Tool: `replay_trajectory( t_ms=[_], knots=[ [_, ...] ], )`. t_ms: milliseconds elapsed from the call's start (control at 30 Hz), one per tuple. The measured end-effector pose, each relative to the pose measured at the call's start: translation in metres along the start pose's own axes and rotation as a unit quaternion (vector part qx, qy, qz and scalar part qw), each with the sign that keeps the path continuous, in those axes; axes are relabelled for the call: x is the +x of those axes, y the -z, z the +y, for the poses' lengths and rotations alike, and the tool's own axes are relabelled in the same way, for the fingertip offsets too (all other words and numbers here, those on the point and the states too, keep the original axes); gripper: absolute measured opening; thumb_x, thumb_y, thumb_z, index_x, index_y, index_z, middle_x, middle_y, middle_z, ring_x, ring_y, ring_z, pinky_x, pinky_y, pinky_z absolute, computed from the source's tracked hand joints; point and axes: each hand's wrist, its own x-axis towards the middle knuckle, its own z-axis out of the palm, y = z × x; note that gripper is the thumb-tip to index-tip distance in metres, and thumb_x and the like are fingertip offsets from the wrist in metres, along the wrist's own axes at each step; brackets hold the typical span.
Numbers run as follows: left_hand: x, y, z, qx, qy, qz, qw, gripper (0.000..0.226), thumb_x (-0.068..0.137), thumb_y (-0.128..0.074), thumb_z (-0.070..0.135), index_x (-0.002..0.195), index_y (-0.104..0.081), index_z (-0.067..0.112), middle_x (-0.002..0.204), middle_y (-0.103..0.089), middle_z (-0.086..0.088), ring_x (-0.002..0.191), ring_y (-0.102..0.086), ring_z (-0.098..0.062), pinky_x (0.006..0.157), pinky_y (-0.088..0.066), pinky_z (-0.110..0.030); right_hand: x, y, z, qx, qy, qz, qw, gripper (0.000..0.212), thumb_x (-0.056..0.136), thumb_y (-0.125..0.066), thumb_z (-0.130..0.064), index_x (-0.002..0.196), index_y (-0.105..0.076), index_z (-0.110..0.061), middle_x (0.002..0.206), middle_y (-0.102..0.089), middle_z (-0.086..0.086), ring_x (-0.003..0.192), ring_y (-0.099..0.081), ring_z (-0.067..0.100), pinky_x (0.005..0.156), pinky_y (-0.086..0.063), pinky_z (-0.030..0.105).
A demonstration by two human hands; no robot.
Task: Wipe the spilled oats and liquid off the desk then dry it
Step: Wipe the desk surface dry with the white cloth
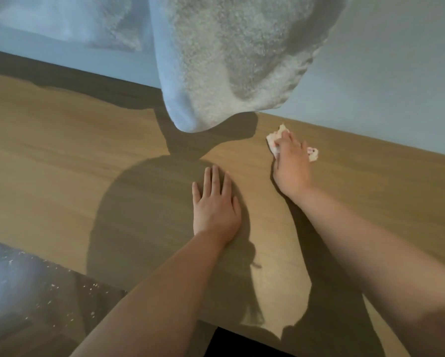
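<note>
The right hand (292,163) grips a crumpled wipe (274,140) under curled fingers, pressed on the desk (87,163) just beyond its knuckles; the left hand (216,204) lies flat, fingers spread, nearer the body; the right hand seems the wiping one.

Tan wood-grain desk (87,176); white-pink cloth (275,140); grey-white towel (229,60).

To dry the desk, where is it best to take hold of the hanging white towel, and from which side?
Probably at the lowest end of the towel, the rounded fold hanging just over the desk. Come from below on the near side with the left hand, which lies flat and free; the right hand grips a crumpled wipe.
</note>
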Motion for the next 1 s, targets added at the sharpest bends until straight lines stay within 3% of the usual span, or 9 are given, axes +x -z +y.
replay_trajectory(
  t_ms=[133,200,533,567,633,733,833,900,1000],
  knots=[
    [0.001,0.0,-0.002,-0.001,0.0,0.007,1.0,0.062,0.099,-0.027,0.034,0.157,-0.008,0.02,0.164,0.006,-0.006,0.15,0.014,-0.018,0.12,0.007,-0.046,0.046,-0.01,-0.031,-0.028,0.137,-0.083,0.987,0.057,0.091,-0.04,0.002,0.146,-0.038,-0.014,0.161,-0.021,0.013,0.149,-0.015,0.03,0.118,-0.015,0.052],
    [0.0,-0.001,-0.002,-0.01,0.001,0.012,1.0,0.063,0.099,-0.029,0.034,0.157,-0.009,0.02,0.164,0.004,-0.006,0.15,0.014,-0.018,0.12,0.008,-0.045,0.056,-0.005,-0.025,-0.032,0.148,-0.102,0.983,0.056,0.095,-0.037,-0.002,0.149,-0.034,-0.017,0.162,-0.019,0.01,0.15,-0.012,0.027,0.119,-0.014,0.053],
    [0.0,-0.002,-0.001,-0.012,0.003,0.009,1.0,0.062,0.099,-0.03,0.034,0.156,-0.012,0.019,0.164,0.003,-0.006,0.15,0.012,-0.019,0.121,0.006,-0.046,0.002,0.017,0.069,-0.048,-0.148,0.063,0.986,0.048,0.098,-0.036,-0.016,0.144,-0.038,-0.005,0.158,-0.026,0.014,0.146,-0.022,0.03,0.12,-0.018,0.048],
    [-0.001,-0.001,-0.001,-0.012,0.003,0.009,1.0,0.062,0.099,-0.03,0.033,0.156,-0.012,0.019,0.164,0.003,-0.006,0.15,0.012,-0.019,0.121,0.006,-0.046,-0.006,0.016,0.059,-0.06,-0.133,0.063,0.987,0.048,0.098,-0.036,-0.018,0.144,-0.037,-0.006,0.159,-0.025,0.014,0.145,-0.024,0.031,0.119,-0.02,0.048],
    [-0.001,-0.001,-0.001,-0.011,0.003,0.01,1.0,0.062,0.099,-0.03,0.033,0.156,-0.011,0.02,0.164,0.004,-0.006,0.15,0.011,-0.019,0.121,0.006,-0.046,-0.03,0.009,0.04,-0.07,0.01,0.011,0.997,0.048,0.097,-0.039,-0.018,0.145,-0.037,-0.012,0.159,-0.025,0.011,0.145,-0.027,0.029,0.119,-0.023,0.047],
    [0.0,-0.002,-0.001,-0.008,0.003,0.012,1.0,0.063,0.099,-0.029,0.033,0.156,-0.009,0.02,0.164,0.004,-0.006,0.15,0.012,-0.019,0.12,0.007,-0.045,-0.079,0.008,0.028,-0.051,0.239,-0.176,0.954,0.052,0.1,-0.037,-0.027,0.151,-0.031,-0.025,0.163,-0.016,-0.001,0.15,-0.009,0.017,0.122,-0.004,0.042],
    [0.0,-0.003,-0.001,-0.004,0.006,0.015,1.0,0.063,0.098,-0.03,0.034,0.156,-0.009,0.02,0.164,0.003,-0.006,0.15,0.011,-0.019,0.121,0.007,-0.045,-0.086,0.026,0.049,-0.047,0.302,-0.249,0.919,0.054,0.099,-0.026,-0.04,0.152,-0.023,-0.034,0.162,-0.006,-0.011,0.149,0.001,0.005,0.12,0.004,0.035],
    [0.001,-0.003,-0.002,-0.003,0.008,0.013,1.0,0.063,0.098,-0.03,0.035,0.156,-0.01,0.02,0.164,0.002,-0.006,0.15,0.011,-0.019,0.121,0.006,-0.045,-0.065,0.032,0.074,-0.078,0.237,-0.173,0.953,0.051,0.1,-0.034,-0.031,0.151,-0.03,-0.03,0.163,-0.013,-0.004,0.15,-0.008,0.011,0.12,-0.01,0.047],
    [0.0,-0.003,-0.002,-0.001,0.009,0.013,1.0,0.063,0.099,-0.03,0.035,0.156,-0.01,0.02,0.164,0.003,-0.005,0.15,0.01,-0.019,0.121,0.005,-0.045,-0.031,0.041,0.107,-0.075,-0.059,-0.016,0.995,0.049,0.1,-0.035,-0.022,0.148,-0.034,-0.012,0.161,-0.02,0.012,0.149,-0.015,0.027,0.118,-0.016,0.055]
  ],
)
